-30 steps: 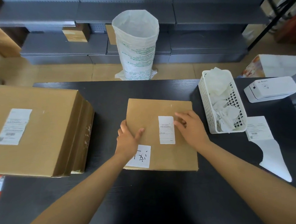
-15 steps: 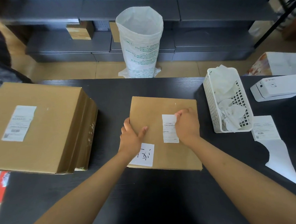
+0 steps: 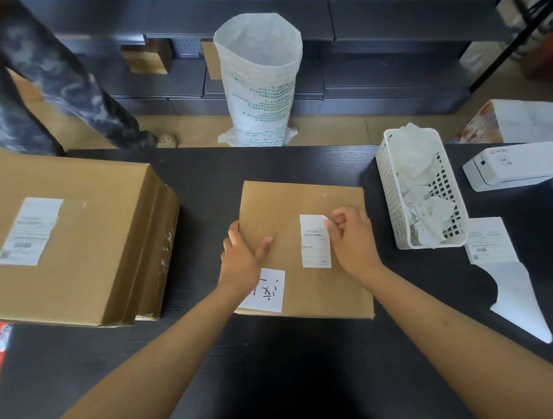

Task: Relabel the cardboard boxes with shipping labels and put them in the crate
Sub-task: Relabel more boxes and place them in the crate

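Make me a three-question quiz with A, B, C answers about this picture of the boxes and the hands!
1. Where does the white basket stand?
A. On the floor by the sack
B. On the table, right of the middle box
C. On top of the big box

2. How many white papers are stuck on the middle box?
A. Two
B. Four
C. None

3. What is the right hand doing?
A. Hanging loose off the table
B. Lifting the basket
C. Pinching the top corner of the printed label

Answers:
1. B, it stands on the dark table just right of that box.
2. A, the printed label and a handwritten note.
3. C, its grip is on the lifted corner, while the left hand rests on the box.
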Demonstrator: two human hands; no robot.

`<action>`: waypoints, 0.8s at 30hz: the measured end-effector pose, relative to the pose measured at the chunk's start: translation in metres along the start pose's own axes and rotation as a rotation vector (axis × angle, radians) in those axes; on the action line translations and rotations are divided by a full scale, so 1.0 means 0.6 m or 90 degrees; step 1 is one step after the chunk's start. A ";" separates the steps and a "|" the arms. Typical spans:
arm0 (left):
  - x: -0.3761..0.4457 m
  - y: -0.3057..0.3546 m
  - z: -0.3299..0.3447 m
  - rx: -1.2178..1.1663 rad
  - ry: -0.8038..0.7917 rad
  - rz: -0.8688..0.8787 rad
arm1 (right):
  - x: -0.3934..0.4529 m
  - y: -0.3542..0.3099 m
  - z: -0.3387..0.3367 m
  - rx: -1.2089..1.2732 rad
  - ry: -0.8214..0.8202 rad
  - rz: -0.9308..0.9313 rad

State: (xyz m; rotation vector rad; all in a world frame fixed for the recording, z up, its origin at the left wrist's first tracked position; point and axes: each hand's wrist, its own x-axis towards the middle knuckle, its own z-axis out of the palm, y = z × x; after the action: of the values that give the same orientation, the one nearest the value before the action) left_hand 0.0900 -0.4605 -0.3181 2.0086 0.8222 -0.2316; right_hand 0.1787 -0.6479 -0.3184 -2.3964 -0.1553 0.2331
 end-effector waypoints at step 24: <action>-0.007 0.002 -0.008 -0.099 -0.003 -0.057 | 0.019 -0.012 0.012 -0.063 -0.083 -0.055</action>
State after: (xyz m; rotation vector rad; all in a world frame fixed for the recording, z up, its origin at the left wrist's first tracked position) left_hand 0.0872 -0.4592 -0.3126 1.8286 0.9004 -0.2162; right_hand 0.1881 -0.6361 -0.3202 -2.4656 -0.3362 0.3479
